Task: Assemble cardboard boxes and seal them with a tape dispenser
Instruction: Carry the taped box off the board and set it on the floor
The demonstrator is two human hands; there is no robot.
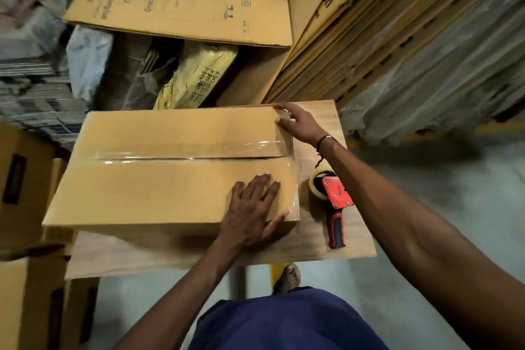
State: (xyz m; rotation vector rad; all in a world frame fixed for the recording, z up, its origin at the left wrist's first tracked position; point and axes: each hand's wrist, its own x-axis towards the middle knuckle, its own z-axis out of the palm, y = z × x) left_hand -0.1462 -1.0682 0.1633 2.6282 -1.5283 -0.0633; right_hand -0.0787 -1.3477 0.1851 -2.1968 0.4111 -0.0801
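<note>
The closed brown cardboard box (pixel 170 167) lies at frame centre on the wooden desk (pixel 352 236), clear tape (pixel 181 152) already laid along its centre seam. The left hand (pixel 252 207) presses flat on the top, fingers straight, holding nothing. The right hand (pixel 295 122) touches the box's upper right corner, fingers bent over the edge. The red tape dispenser (pixel 333 202) lies on the desk just right of the box. Judged step: smoothing the tape ends. Next move probably calls for turning or removing the box.
</note>
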